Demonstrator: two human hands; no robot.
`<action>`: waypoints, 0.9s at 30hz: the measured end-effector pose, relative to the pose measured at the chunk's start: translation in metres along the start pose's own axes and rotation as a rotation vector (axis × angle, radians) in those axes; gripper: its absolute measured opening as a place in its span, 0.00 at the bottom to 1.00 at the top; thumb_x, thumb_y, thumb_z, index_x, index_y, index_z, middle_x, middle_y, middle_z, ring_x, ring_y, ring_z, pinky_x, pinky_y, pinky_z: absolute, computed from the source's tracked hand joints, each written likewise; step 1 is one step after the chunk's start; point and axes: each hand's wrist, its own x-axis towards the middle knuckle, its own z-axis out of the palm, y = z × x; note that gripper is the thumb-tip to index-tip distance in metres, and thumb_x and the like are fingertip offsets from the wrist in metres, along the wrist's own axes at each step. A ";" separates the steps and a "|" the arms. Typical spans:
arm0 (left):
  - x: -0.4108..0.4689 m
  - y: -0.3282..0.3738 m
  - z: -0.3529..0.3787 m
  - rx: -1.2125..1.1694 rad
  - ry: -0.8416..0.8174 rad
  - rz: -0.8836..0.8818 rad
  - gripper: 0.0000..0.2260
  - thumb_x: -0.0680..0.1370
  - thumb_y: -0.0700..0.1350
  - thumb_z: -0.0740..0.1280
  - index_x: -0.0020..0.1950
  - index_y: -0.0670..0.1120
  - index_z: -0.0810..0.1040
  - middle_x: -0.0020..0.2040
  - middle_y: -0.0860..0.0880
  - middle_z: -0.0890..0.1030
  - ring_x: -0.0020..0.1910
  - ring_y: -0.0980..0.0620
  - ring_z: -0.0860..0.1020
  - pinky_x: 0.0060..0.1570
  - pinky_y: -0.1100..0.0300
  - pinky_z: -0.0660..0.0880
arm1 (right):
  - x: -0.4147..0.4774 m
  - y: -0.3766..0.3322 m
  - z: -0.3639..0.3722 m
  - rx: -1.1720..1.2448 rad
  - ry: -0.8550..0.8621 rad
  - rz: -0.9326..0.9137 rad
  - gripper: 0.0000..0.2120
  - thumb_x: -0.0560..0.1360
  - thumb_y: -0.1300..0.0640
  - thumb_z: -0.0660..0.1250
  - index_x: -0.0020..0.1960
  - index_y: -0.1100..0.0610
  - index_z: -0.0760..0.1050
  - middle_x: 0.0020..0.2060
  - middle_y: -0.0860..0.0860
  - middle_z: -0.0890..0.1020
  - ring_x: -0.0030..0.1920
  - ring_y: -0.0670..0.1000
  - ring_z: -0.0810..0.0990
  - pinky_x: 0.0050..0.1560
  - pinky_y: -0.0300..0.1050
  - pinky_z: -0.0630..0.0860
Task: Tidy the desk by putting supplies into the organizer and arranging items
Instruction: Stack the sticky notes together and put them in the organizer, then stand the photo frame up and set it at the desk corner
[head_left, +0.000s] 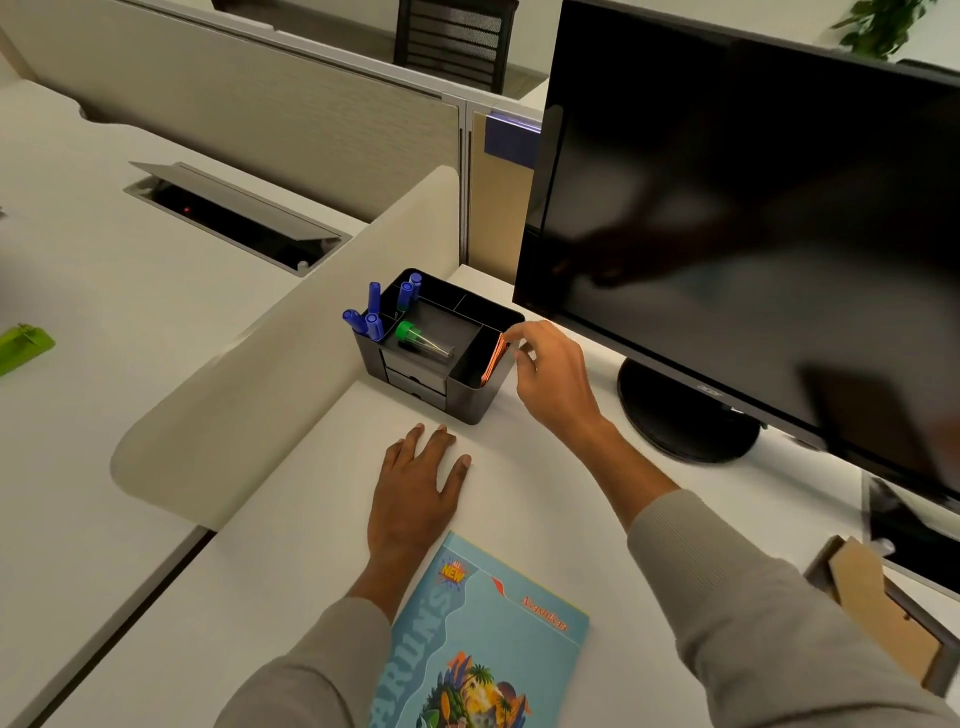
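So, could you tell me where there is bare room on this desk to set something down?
Bare desk lies left of the left hand, between divider and book, and in front of the monitor stand. Crowded by the organizer, where the right hand pinches orange notes.

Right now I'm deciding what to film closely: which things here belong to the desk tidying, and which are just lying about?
Job: organizer, blue markers, green-capped tube, orange notes pinched by the right hand, book.
Lying about: monitor, cardboard box, green object at far left.
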 end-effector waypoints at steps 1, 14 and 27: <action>0.000 0.000 0.000 0.001 -0.005 -0.001 0.21 0.81 0.63 0.59 0.72 0.58 0.71 0.77 0.49 0.67 0.75 0.47 0.64 0.74 0.50 0.66 | -0.006 0.002 -0.001 0.017 0.024 0.008 0.10 0.79 0.65 0.65 0.57 0.57 0.80 0.54 0.53 0.82 0.52 0.44 0.76 0.56 0.37 0.76; -0.002 0.000 0.000 -0.026 -0.016 0.027 0.23 0.80 0.63 0.61 0.73 0.55 0.71 0.76 0.47 0.68 0.77 0.46 0.62 0.75 0.48 0.63 | -0.116 0.031 -0.040 0.163 0.048 0.192 0.07 0.80 0.58 0.66 0.54 0.58 0.81 0.49 0.50 0.84 0.46 0.46 0.80 0.45 0.29 0.75; -0.052 0.073 0.002 -0.348 0.047 0.072 0.12 0.79 0.53 0.69 0.57 0.48 0.82 0.56 0.53 0.83 0.59 0.52 0.77 0.59 0.64 0.68 | -0.232 0.048 -0.083 0.248 0.075 0.399 0.06 0.80 0.58 0.65 0.50 0.54 0.81 0.43 0.43 0.84 0.45 0.44 0.82 0.44 0.34 0.77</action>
